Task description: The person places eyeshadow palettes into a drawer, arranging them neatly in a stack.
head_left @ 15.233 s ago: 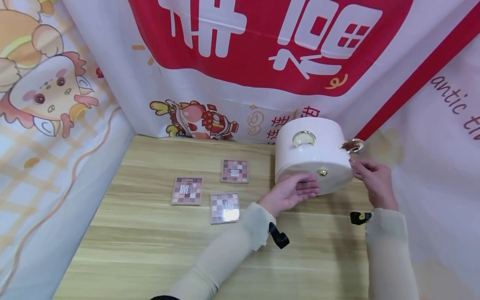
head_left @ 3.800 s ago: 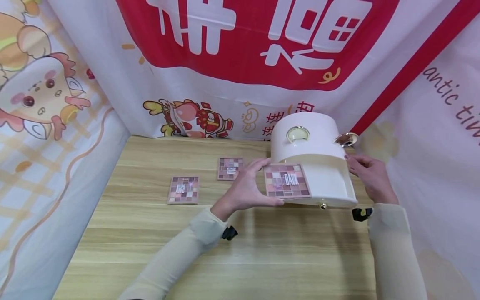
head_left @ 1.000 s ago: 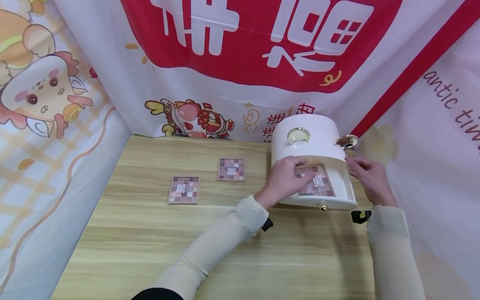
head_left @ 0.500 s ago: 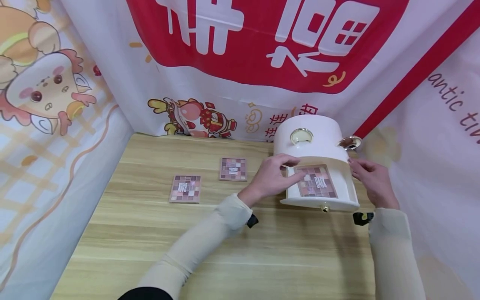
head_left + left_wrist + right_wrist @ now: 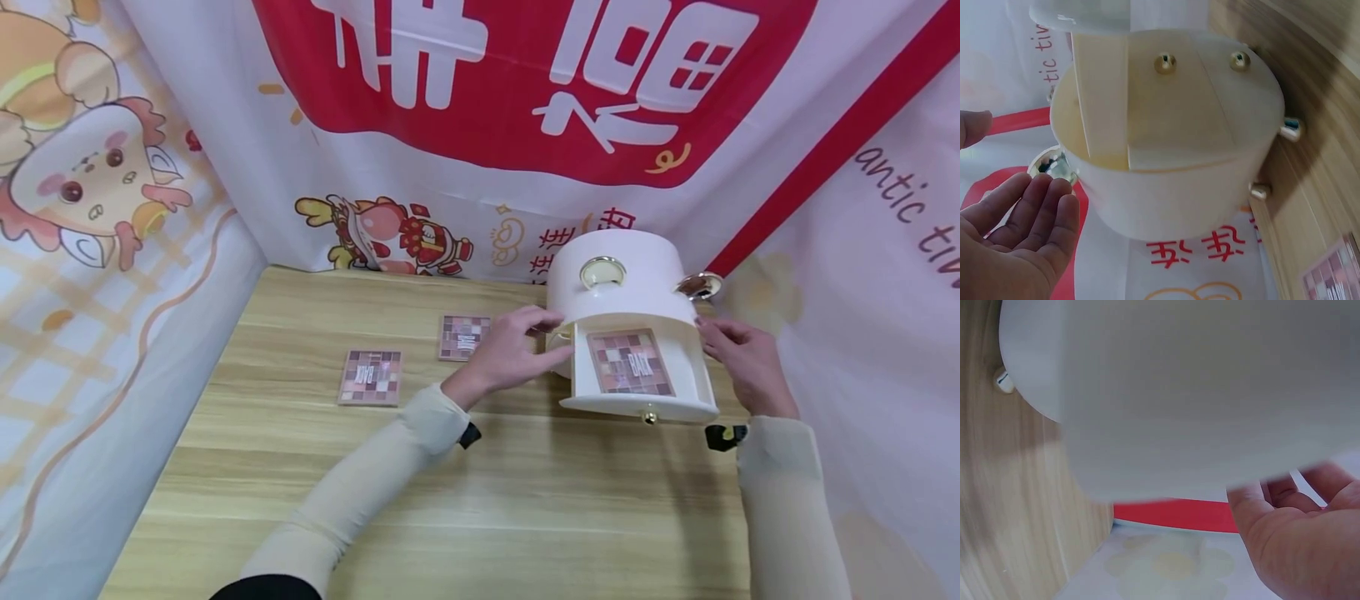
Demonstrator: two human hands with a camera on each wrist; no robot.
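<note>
A white, rounded storage box (image 5: pixel 618 271) with gold-rimmed, ear-like discs stands near the back of the table, its front drawer (image 5: pixel 690 375) pulled out. Inside the drawer lies an eyeshadow palette (image 5: pixel 633 362) marked with colour squares, slightly turned. My left hand (image 5: pixel 510 350) is just left of the drawer, fingers extended and holding nothing; the left wrist view shows its fingers (image 5: pixel 1041 212) beside the box. My right hand (image 5: pixel 746 358) grips the box's right front edge with its fingertips. In the right wrist view the box's wall (image 5: pixel 1197 394) hides part of those fingers.
Two more palettes lie on the wooden table (image 5: pixel 465 508): one palette (image 5: pixel 371 377) at left, another palette (image 5: pixel 457 337) nearer the box, partly behind the left hand. Printed cloth walls (image 5: pixel 480 208) enclose the back and sides. A gold knob (image 5: pixel 650 415) sticks out from the drawer front.
Earlier the drawer was shut; it has since come out. My left hand set a palette from the table into it, let go and drew back to the left. The right hand stays at the box's edge.
</note>
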